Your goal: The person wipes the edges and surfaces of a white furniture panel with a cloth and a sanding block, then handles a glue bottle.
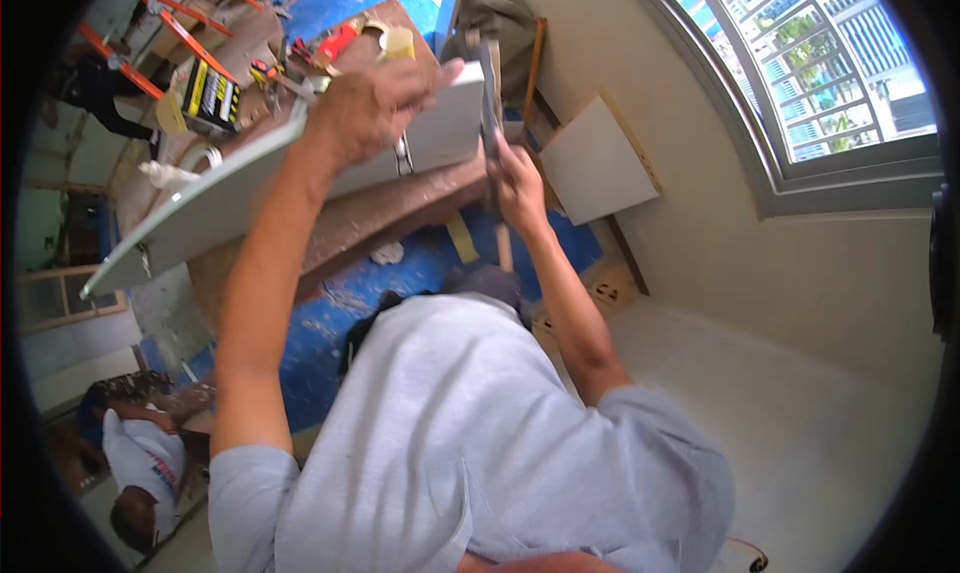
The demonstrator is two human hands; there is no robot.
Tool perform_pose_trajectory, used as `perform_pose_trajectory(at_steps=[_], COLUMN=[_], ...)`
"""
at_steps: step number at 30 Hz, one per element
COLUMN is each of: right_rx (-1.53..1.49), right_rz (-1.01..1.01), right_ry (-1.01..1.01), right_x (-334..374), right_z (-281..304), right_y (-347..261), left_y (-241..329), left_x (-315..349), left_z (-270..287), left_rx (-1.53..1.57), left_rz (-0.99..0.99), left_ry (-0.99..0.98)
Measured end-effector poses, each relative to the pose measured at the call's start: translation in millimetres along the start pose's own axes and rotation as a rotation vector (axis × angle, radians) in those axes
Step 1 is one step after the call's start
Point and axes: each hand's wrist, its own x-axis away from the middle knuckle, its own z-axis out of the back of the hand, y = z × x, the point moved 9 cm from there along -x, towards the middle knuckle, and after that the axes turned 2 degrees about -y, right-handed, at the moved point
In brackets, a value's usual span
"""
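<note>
Grey fabric shirt (400, 403) nearest, our right hand (519, 185) clamps a long dark tool (490, 103) at the right end of the white flat panel (445, 123), which could shift, skidding the tool, if our loosely curled left hand (365, 108) slips.

PLACE: a makeshift workshop, by what I see around me | LANDMARK: pale-spattered brown tabletop (350, 228) | ON IT: hand tools (267, 71), a yellow-and-black box (212, 95) | BEYOND, LEFT: orange ladder (192, 42) | BELOW: stained blue floor covering (345, 318) | RIGHT: white board (600, 163) by the wall, barred window (810, 63)
</note>
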Motion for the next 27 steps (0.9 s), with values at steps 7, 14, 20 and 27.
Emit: perform_pose_trajectory(at_steps=[7, 14, 20, 27], right_rx=[0.131, 0.148, 0.002, 0.122], right_rz=[-0.408, -0.475, -0.27, 0.027], right_ry=[0.104, 0.041, -0.282, -0.762], right_x=[4.6, 15.2, -64.1, -156.3], right_z=[101.7, 111.2, 76.7, -8.5], right_y=[84.5, 114.4, 85.4, 30.0], left_y=[-4.5, -12.7, -8.1, 18.4], left_x=[-0.2, -7.8, 0.8, 9.1], left_z=[-0.1, -11.9, -6.7, 6.0], left_rx=[-0.037, -0.103, -0.143, -0.069], left_rz=[0.058, 0.144, 0.167, 0.095], left_ry=[-0.025, -0.275, -0.16, 0.007])
